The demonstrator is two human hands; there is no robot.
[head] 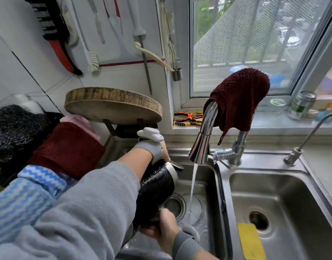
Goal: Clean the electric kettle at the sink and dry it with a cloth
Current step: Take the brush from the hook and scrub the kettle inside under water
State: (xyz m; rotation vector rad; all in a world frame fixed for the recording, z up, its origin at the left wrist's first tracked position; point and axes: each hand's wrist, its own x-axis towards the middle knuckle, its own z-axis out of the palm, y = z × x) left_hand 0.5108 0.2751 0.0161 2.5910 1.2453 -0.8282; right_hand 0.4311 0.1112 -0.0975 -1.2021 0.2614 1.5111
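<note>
The electric kettle (157, 186), black-bodied with a metal rim, lies tilted on its side over the left basin of the double sink (223, 184), mouth end toward the tap. The left hand (155, 149), in a grey fingerless wrist wrap, reaches over the rim end; its fingers curl down at the mouth and appear to grip there, though the sleeve hides part of the hold. The right hand (165, 228) is closed around the kettle's lower end, close to the drain. Water runs from the faucet (202, 139) and falls just beside the kettle, not onto it.

Assessment: the rinsing step is in hand. To do it well, the mouth should be brought under the stream, the body rotated, and the base with its electrical contact kept out of the flow. The wet casing looks slippery; both grips should be kept firm. A dark red cloth (240, 98) draped over the faucet neck is within reach for drying.
</note>
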